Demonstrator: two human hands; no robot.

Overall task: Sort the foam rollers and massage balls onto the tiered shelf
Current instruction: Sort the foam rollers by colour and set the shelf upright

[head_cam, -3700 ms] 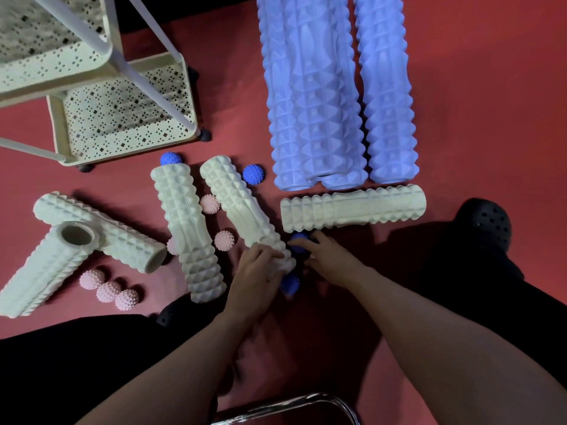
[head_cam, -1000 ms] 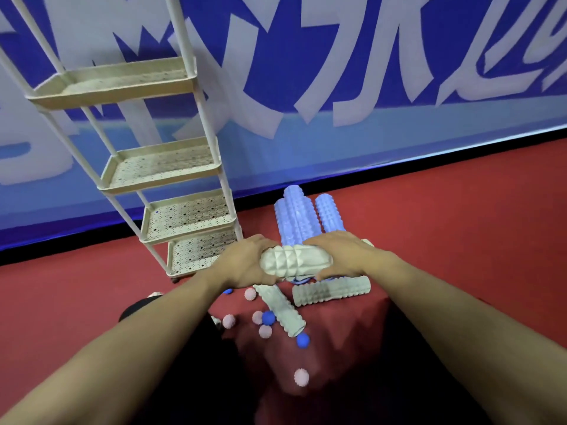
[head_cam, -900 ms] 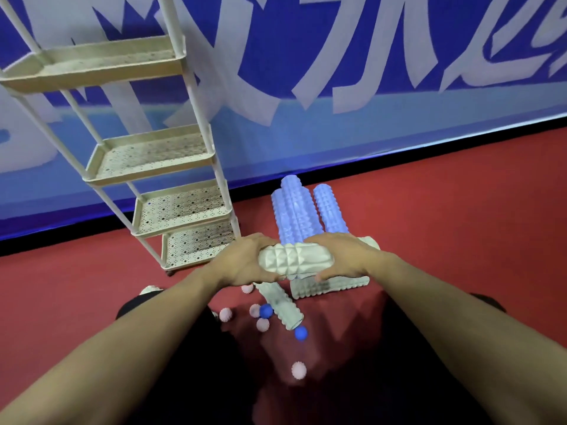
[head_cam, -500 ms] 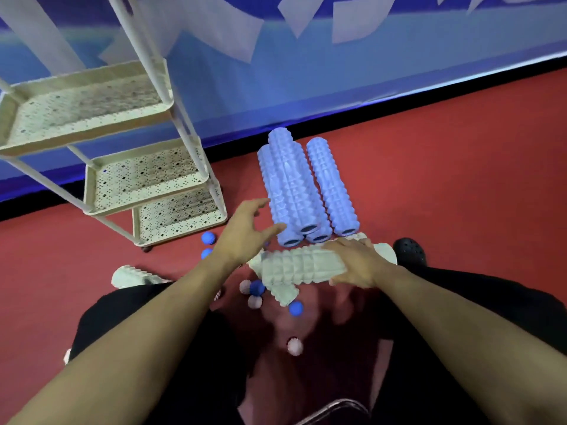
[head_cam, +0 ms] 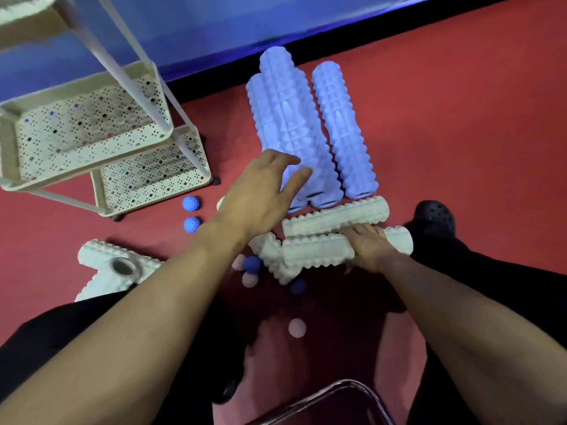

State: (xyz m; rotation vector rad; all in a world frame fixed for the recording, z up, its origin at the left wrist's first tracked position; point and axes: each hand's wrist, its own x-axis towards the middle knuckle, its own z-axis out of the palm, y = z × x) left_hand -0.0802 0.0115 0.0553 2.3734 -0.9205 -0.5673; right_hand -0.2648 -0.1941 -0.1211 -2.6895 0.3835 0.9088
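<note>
Shelf (head_cam: 92,96) sits far left, top tiers cut off by frame edge. Cream rollers (head_cam: 107,268) below it, partly hidden behind my leg. My left hand (head_cam: 260,194) hovers w/ fingers spread, holding nothing, over blue rollers (head_cam: 294,118). My right hand (head_cam: 368,250) wraps a cream roller (head_cam: 316,253) on the floor; can't see fingertips underneath. Balls (head_cam: 190,204) scattered btwn, some shadowed.

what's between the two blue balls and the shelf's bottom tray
Bare red floor in the head view; the two blue balls lie just off the bottom tray.
</note>
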